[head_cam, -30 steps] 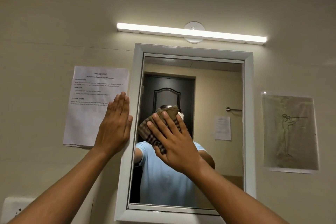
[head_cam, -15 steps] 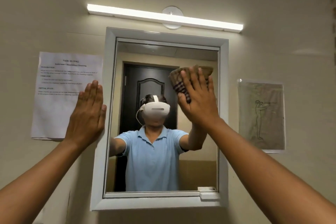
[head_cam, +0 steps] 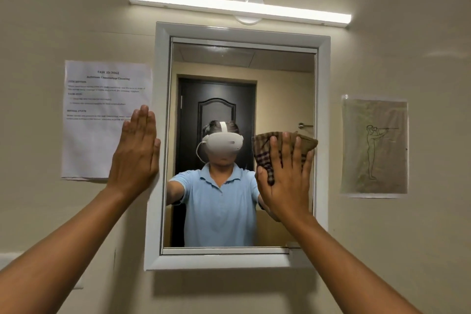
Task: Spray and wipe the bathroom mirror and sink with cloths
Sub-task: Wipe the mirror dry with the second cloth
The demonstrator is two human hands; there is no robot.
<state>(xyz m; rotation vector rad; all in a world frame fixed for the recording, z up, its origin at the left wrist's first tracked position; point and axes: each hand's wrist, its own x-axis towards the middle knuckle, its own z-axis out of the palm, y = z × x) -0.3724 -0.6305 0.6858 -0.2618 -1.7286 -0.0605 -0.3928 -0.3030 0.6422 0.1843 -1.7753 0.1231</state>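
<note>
- Brown checked cloth flat on mirror glass, near its right edge.
- R hand presses it, fingers straight, slightly spread.
- L hand flat on wall at frame's left edge, fingers together.

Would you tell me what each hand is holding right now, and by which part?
The right hand presses a checked cloth flat against the mirror with straight fingers over the cloth's middle. The left hand holds nothing, resting flat on the wall.
</note>
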